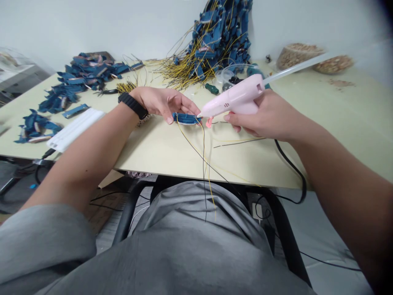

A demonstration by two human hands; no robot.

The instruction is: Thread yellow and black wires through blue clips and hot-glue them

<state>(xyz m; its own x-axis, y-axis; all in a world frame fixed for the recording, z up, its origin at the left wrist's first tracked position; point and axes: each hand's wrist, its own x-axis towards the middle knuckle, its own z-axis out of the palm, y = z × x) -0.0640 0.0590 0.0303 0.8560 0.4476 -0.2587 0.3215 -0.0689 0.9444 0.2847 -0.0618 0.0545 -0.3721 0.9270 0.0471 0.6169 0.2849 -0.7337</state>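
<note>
Near the table's front middle, my left hand (167,103) holds a small blue part (186,119) between thumb and fingers. Yellow and black wires (204,151) hang from both ends of this part, down over the table edge and my lap. My right hand (265,116) is wrapped round the handle of a pink glue gun (235,98), with a clear glue stick (296,67) standing out of its back. The gun's nozzle tip is at the right end of the blue part. An orange-pink trigger (209,122) shows under the nozzle.
A tall heap of blue parts (219,32) with yellow wires stands at the back. More blue parts (89,71) lie at the left, near pliers (109,91) and a white box (75,129). Bags of beige pieces (299,55) sit back right. A black cable (290,162) hangs near my right forearm.
</note>
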